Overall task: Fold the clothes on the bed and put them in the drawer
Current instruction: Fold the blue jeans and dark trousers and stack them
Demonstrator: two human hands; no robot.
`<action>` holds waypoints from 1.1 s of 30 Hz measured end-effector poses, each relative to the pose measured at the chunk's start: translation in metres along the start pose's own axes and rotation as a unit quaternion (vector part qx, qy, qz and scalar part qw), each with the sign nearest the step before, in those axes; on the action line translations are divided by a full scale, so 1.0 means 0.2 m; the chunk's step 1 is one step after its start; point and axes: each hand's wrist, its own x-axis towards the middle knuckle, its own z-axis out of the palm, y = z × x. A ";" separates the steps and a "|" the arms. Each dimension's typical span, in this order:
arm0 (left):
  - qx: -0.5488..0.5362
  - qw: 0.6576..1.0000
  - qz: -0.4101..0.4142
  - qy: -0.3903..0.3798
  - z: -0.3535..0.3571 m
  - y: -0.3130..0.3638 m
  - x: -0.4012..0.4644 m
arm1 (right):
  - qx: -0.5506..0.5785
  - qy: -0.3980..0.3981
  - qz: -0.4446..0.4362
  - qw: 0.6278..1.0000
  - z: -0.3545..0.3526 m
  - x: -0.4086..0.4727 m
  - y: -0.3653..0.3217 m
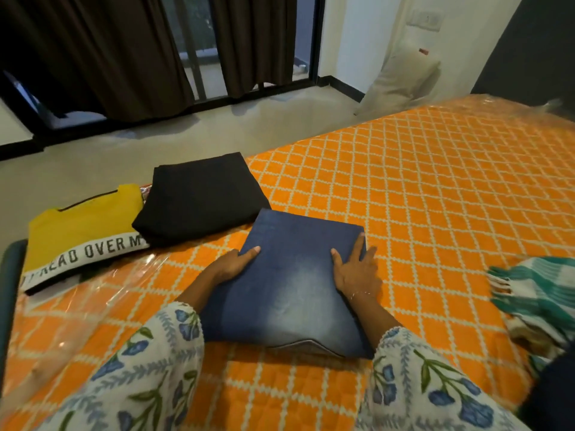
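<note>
A folded pair of blue jeans (pixel 289 290) lies on the orange diamond-patterned bed cover (pixel 435 181) right in front of me. My left hand (pixel 228 265) holds the jeans' left edge, thumb on top and fingers hidden beneath. My right hand (pixel 357 272) rests flat on the jeans near their right edge, fingers straight. Beyond the jeans to the left sit a folded black garment (pixel 202 200) and a folded yellow shirt (pixel 81 228) with a white lettered band. A green-and-white striped cloth (pixel 535 293) with fringe lies unfolded at the right.
The bed's left edge runs close to the yellow shirt, with grey floor (pixel 155 150) beyond it. A pale pillow (pixel 401 79) leans on the far wall. Dark curtains (pixel 109 51) hang over a window. A dark object (pixel 553 396) sits at the bottom right.
</note>
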 end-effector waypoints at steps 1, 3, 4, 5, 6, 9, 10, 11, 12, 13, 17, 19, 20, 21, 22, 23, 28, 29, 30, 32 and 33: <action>-0.052 0.998 -0.020 -0.031 -0.02 -0.02 -0.03 | 0.021 -0.003 0.012 1.000 -0.01 -0.03 0.02; -0.137 0.986 -0.056 -0.078 -0.07 -0.04 -0.11 | 0.037 0.002 0.044 0.998 -0.02 -0.08 0.06; -0.160 0.980 -0.068 -0.095 -0.08 -0.05 -0.15 | 0.053 -0.004 0.063 0.997 -0.03 -0.10 0.08; -0.170 0.977 -0.075 -0.109 -0.08 -0.04 -0.18 | 0.081 -0.022 0.076 0.994 -0.03 -0.11 0.11; -0.162 0.976 -0.082 -0.119 -0.09 -0.03 -0.22 | 0.115 -0.045 0.083 0.989 -0.04 -0.12 0.14; -0.154 0.979 -0.083 -0.107 -0.06 -0.01 -0.27 | 0.211 -0.086 0.071 0.971 -0.06 -0.14 0.24; -0.165 0.979 -0.076 -0.092 -0.04 -0.01 -0.28 | 0.241 -0.089 0.067 0.964 -0.06 -0.15 0.25; -0.185 0.978 -0.063 -0.075 -0.03 -0.02 -0.30 | 0.272 -0.093 0.061 0.956 -0.07 -0.15 0.25; -0.210 0.975 -0.047 -0.059 -0.02 -0.02 -0.31 | 0.305 -0.092 0.053 0.946 -0.08 -0.15 0.23; -0.243 0.968 -0.032 -0.047 -0.01 -0.03 -0.32 | 0.334 -0.092 0.036 0.937 -0.10 -0.15 0.21; -0.329 0.944 0.017 -0.012 -0.04 -0.07 -0.32 | 0.387 -0.070 -0.063 0.917 -0.22 -0.06 0.07; -0.357 0.933 0.043 0.016 -0.12 -0.04 -0.31 | 0.404 -0.063 -0.101 0.907 -0.29 0.00 -0.05; -0.366 0.929 0.050 0.032 -0.18 -0.02 -0.29 | 0.407 -0.062 -0.118 0.904 -0.33 0.03 -0.12; -0.370 0.926 0.059 0.046 -0.24 0.00 -0.28 | 0.404 -0.058 -0.137 0.903 -0.36 0.08 -0.20; -0.369 0.925 0.065 0.058 -0.32 0.02 -0.26 | 0.400 -0.055 -0.151 0.902 -0.39 0.13 -0.29; -0.365 0.926 0.069 0.066 -0.40 0.04 -0.24 | 0.391 -0.055 -0.169 0.903 -0.41 0.18 -0.39; -0.380 0.909 0.087 0.150 -0.82 0.04 -0.09 | 0.346 -0.069 -0.242 0.904 -0.38 0.43 -0.96; -0.389 0.902 0.085 0.169 -0.89 0.01 -0.05 | 0.335 -0.074 -0.251 0.905 -0.33 0.49 -1.07; -0.394 0.898 0.074 0.184 -0.94 0.00 -0.02 | 0.322 -0.073 -0.261 0.907 -0.30 0.53 -1.15; -0.374 0.898 0.021 0.231 -1.04 -0.07 0.09 | 0.251 -0.070 -0.249 0.933 -0.19 0.61 -1.29; -0.298 0.915 -0.020 0.272 -1.08 -0.09 0.17 | 0.187 -0.086 -0.237 0.950 -0.15 0.64 -1.34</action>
